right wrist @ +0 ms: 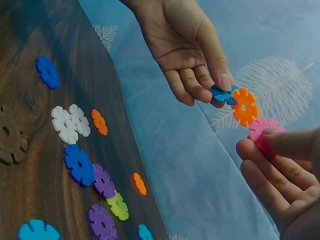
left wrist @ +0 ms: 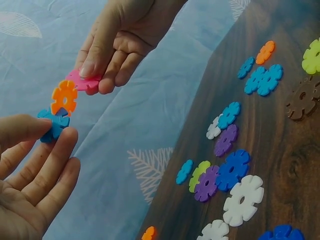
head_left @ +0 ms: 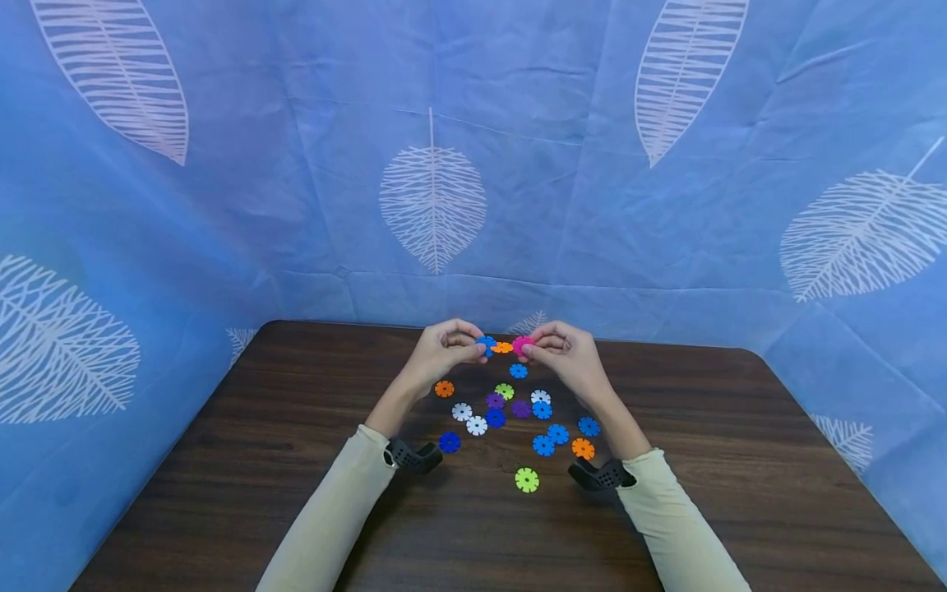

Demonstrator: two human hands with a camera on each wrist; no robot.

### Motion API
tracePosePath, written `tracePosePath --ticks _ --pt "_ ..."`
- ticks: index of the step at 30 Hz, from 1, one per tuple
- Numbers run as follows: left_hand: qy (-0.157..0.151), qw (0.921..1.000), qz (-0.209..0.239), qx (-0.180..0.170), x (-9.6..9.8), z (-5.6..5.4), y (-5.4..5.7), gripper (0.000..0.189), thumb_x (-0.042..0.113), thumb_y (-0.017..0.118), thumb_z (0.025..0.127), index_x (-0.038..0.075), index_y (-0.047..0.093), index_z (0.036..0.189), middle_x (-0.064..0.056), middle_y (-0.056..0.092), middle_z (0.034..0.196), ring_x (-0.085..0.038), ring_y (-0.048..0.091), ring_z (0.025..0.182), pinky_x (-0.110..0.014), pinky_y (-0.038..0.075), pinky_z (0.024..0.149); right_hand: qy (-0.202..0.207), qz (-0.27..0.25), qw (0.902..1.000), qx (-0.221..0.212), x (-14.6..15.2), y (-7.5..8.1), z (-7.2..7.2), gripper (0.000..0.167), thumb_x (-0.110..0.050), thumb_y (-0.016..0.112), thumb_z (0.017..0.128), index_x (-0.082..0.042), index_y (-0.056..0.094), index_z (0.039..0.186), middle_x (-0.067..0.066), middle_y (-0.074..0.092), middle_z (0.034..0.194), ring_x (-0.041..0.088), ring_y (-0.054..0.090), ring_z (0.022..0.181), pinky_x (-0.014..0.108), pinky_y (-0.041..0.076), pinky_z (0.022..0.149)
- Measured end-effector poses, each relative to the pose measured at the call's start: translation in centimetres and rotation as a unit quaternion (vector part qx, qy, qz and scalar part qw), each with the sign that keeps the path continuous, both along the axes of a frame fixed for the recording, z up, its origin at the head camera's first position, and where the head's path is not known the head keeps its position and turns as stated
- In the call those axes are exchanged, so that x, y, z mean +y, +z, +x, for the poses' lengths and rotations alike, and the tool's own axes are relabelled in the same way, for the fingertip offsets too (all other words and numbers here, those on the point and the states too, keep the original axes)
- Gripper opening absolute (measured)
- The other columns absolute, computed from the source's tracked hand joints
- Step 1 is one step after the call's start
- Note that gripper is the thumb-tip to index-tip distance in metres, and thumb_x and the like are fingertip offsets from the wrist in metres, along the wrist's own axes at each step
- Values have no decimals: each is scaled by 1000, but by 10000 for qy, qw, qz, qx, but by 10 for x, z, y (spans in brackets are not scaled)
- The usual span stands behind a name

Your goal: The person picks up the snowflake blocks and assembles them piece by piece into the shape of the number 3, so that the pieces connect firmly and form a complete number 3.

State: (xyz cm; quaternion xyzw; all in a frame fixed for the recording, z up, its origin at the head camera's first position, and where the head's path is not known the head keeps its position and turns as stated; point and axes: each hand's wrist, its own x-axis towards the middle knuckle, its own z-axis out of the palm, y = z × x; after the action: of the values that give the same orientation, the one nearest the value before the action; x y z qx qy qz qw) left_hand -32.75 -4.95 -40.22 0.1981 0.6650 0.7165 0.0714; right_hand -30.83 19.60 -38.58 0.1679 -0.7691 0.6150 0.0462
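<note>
Above the far part of the table, my left hand [head_left: 441, 352] pinches a light blue notched disc [left wrist: 55, 125] between thumb and fingers. My right hand [head_left: 571, 355] holds a pink notched disc [right wrist: 261, 131] the same way. Between the two, an orange notched disc [left wrist: 64, 98] links them in a short chain, its edge meeting the blue disc on one side and the pink one on the other. The orange disc stands at an angle to both neighbours. Fingertips cover part of the blue and pink discs.
Loose notched discs lie on the dark wooden table [head_left: 259, 460] below the hands: white [head_left: 477, 425], purple [head_left: 521, 409], dark blue [head_left: 450, 442], orange [head_left: 583, 448], and a lime green disc [head_left: 527, 480] nearest me. Behind the table hangs a blue leaf-patterned cloth [head_left: 325, 205].
</note>
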Motion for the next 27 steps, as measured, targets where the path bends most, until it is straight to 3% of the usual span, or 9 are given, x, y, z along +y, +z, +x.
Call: tracePosePath --ticks 2,4,7,9,13,19,23,27 --pt "-9 10000 -44 14 0 0 0 19 3 67 97 -3 64 115 -7 74 92 -40 73 95 -48 58 96 34 -74 10000 9 0 0 0 26 -11 72 95 8 63 111 21 74 97 28 77 86 35 63 80" --pt "-32 10000 -62 30 0 0 1 20 3 67 97 -3 64 115 -15 74 95 -31 75 89 -45 60 93 65 -143 9999 32 -1 0 0 28 -11 72 95 8 64 114 16 75 95 23 77 84 37 63 82" --pt "-49 9999 -87 74 0 0 1 21 3 68 96 -4 64 116 -27 71 101 -23 75 84 -44 61 92 126 -240 9996 84 -2 0 1 29 -9 72 95 8 65 118 8 75 92 17 76 82 35 63 80" --pt "-41 9999 -108 108 0 0 1 22 3 69 96 -4 64 116 -29 71 102 -20 75 83 -44 61 92 172 -304 9993 98 -2 0 1 30 -8 72 95 9 64 119 4 75 91 16 76 81 33 63 79" --pt "41 9998 -157 122 1 1 2 20 3 70 95 -3 66 114 -19 74 94 -19 75 81 -51 58 96 259 -432 9987 53 -3 0 2 30 -6 71 95 10 64 119 3 76 90 16 77 81 33 64 77" --pt "140 9993 -260 216 1 1 1 19 4 72 94 -1 69 112 -3 75 85 -28 76 84 -45 60 93 333 -335 9988 92 -3 -2 1 29 -8 70 96 10 64 118 10 77 93 12 76 79 35 64 76" --pt "166 9989 -332 301 2 2 1 19 6 72 94 0 70 111 -1 75 82 -31 75 85 -38 61 90 352 -253 9990 119 -4 -3 0 29 -8 70 96 10 64 118 13 77 93 12 76 79 36 64 75" --pt "150 9992 -296 209 3 2 0 20 10 73 94 0 70 112 -3 75 87 -29 75 86 -39 61 90 299 -256 9992 110 -4 -3 1 28 -9 70 96 9 65 117 16 76 94 13 76 78 34 64 74"
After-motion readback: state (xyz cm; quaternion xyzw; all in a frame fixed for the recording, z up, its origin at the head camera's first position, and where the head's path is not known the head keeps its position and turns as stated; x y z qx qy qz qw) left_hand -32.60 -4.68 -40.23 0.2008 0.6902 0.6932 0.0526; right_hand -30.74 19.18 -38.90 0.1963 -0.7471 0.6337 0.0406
